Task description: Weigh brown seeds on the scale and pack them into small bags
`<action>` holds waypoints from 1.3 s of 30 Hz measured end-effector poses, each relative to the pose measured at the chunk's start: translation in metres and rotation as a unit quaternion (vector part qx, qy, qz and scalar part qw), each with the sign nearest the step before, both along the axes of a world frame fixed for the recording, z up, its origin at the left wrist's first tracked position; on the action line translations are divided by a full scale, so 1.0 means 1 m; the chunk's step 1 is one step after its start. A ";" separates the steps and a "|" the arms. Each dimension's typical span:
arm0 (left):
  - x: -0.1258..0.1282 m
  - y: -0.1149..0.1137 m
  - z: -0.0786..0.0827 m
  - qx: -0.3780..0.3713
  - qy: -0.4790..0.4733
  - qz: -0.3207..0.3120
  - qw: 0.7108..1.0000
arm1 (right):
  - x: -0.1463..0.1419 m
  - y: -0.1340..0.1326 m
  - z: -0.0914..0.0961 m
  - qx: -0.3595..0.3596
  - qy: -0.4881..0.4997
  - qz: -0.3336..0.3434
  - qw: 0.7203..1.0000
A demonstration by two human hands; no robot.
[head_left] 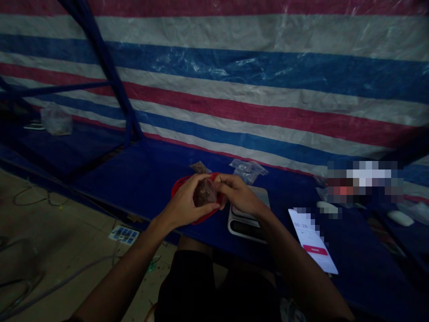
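My left hand (186, 203) and my right hand (236, 192) meet over the near edge of a blue-covered table (147, 174). Between them they hold a small clear plastic bag (204, 192) filled with something dark brown. The left hand cups the bag from below and the right hand pinches its top. Under the hands lies a red bowl (177, 185), mostly hidden. A white kitchen scale (246, 221) sits just right of the hands.
Several small clear bags (248, 169) and one filled bag (200, 167) lie behind the hands. A phone with a lit screen (313, 241) rests to the right. A striped tarp (234, 89) hangs behind. Cables lie on the floor (50, 232) at left.
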State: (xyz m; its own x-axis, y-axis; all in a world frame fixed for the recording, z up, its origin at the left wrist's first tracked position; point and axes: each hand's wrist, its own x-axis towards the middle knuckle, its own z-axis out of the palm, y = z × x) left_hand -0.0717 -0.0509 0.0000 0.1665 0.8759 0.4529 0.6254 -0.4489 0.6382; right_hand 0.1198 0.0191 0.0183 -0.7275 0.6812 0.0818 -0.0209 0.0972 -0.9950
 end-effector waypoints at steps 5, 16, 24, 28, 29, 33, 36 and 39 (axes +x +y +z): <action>-0.003 0.001 0.000 0.000 0.016 -0.003 1.000 | -0.002 0.001 0.001 0.012 -0.025 0.004 1.000; -0.013 -0.001 0.016 -0.086 0.106 0.013 0.991 | 0.005 -0.011 0.010 0.151 -0.100 0.032 0.983; -0.032 0.023 0.041 -0.110 0.281 -0.013 0.953 | 0.012 0.003 0.010 0.127 -0.033 -0.038 0.991; -0.033 0.042 0.061 -0.126 0.421 -0.040 0.897 | 0.037 0.026 0.006 0.125 0.012 -0.189 0.974; -0.031 0.047 0.064 -0.126 0.449 -0.048 0.883 | 0.043 0.032 0.004 0.123 0.020 -0.220 0.968; -0.019 0.060 0.070 -0.127 0.521 -0.079 0.841 | 0.055 0.042 -0.004 0.117 0.035 -0.270 0.955; -0.011 0.065 0.071 -0.127 0.545 -0.087 0.824 | 0.058 0.042 -0.007 0.117 0.032 -0.264 0.957; -0.008 0.068 0.074 -0.117 0.562 -0.085 0.815 | 0.060 0.042 -0.009 0.120 0.035 -0.265 0.956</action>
State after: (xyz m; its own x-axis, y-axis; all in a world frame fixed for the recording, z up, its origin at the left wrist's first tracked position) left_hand -0.0801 0.0173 0.0744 0.4885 0.8374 -0.2453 0.8154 -0.5381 -0.2133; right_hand 0.1800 0.0610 0.0092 -0.2729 0.9079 0.3183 0.0281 0.3382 -0.9407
